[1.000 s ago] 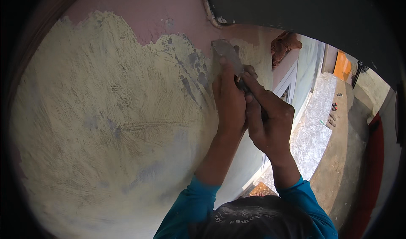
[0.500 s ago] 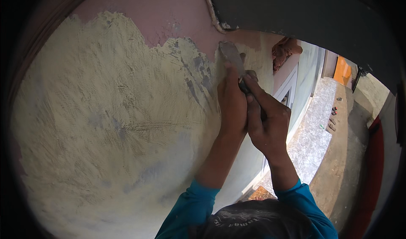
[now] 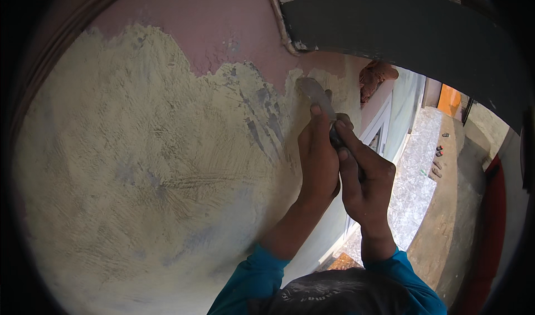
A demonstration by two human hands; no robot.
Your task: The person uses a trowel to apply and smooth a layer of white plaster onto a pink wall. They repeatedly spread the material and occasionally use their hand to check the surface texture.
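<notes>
Scraper (image 3: 319, 98) sat below the beam (image 3: 390, 28); I saw the right hand (image 3: 368, 178) wrapped round its handle (image 3: 334, 135), the left hand (image 3: 319, 156) half-curled against its blade (image 3: 313, 91).

A window (image 3: 377, 139), tiled walkway (image 3: 411, 175) and footwear (image 3: 436, 173) suggest a home's exterior.

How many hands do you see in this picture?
2: the left hand, at the scraper near its blade, and the right hand, beside it at the handle. Both are partly overlapped.
</notes>
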